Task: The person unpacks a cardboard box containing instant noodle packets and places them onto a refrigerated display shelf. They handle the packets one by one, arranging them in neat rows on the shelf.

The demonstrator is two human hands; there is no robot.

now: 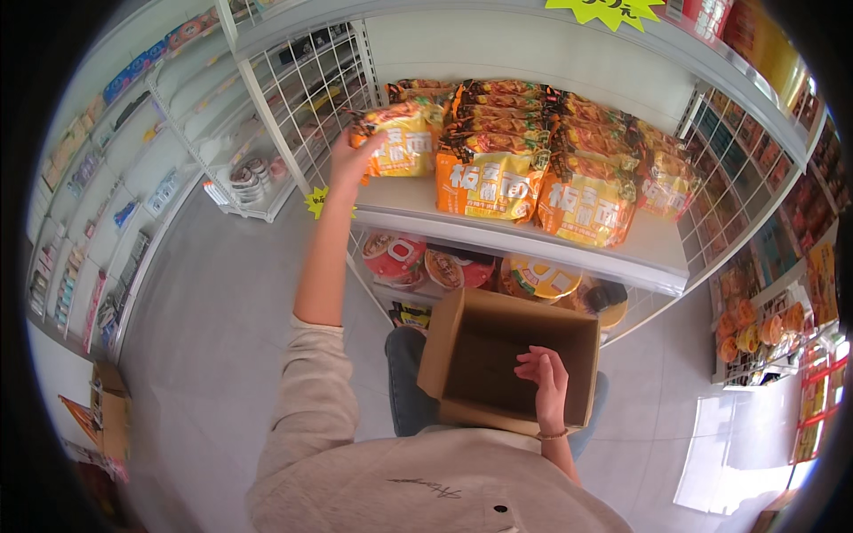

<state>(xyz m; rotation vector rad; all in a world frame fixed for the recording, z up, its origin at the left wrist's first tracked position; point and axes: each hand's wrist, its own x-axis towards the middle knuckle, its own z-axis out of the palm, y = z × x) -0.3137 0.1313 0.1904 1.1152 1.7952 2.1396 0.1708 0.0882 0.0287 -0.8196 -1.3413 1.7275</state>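
Note:
At the left end of the metal shelf (400,203), my left hand (350,160) grips the side of an orange and yellow noodle bag (408,146), its thumb across the front. Further right, several matching noodle bags (492,180) stand upright in rows, one behind another. An open cardboard box (443,353) rests on my lap, and its visible inside is bare. Over the box's right part hovers my right hand (545,380), palm turned inward, fingers loosely bent with nothing in them.
White wire grids (320,86) bound the shelf on both sides. Instant noodle bowls (394,256) sit on the level below, behind the box. A yellow starburst tag (321,202) hangs at the shelf's left corner. Stocked shelves (143,133) line the left wall; another cardboard box (113,413) is at lower left.

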